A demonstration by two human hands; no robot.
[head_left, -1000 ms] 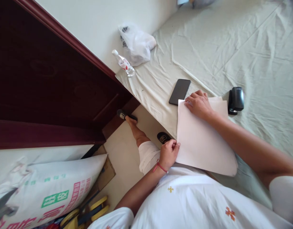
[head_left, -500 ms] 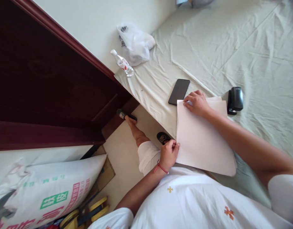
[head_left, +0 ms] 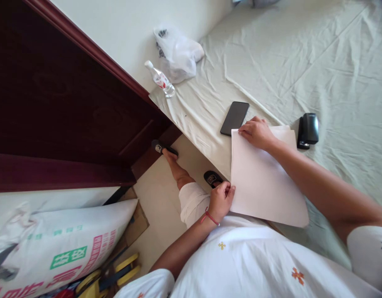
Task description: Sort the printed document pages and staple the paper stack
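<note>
Stack of white paper (head_left: 268, 182) is lying between the two hands, its left edge running from one to the other — left hand (head_left: 221, 198) is pinching that edge partway down, thumb and fingers closed on it; right hand (head_left: 255, 131) is sitting on the far left corner, fingers bent and narrow, though pinching or just pressing I cannot tell; the stack is lying to the right of the left hand and mostly under the right wrist and forearm; its long axis is hard to tell at this slant; black stapler (head_left: 308, 129) is resting just beside the far right corner, to the right of the right hand, the nearer of the two; smartphone (head_left: 235, 117) is lying just past the far left corner, dark face up, on the pale green bed sheet (head_left: 340, 82); containers — clear bottle (head_left: 162, 81) with a white cap is standing near the sheet's corner, liquid level not readable; plastic bag (head_left: 178, 60) is slumping behind it, bulging, contents unclear; printed sack (head_left: 76, 242) is lying at lower left, looking full, contents hidden.
</note>
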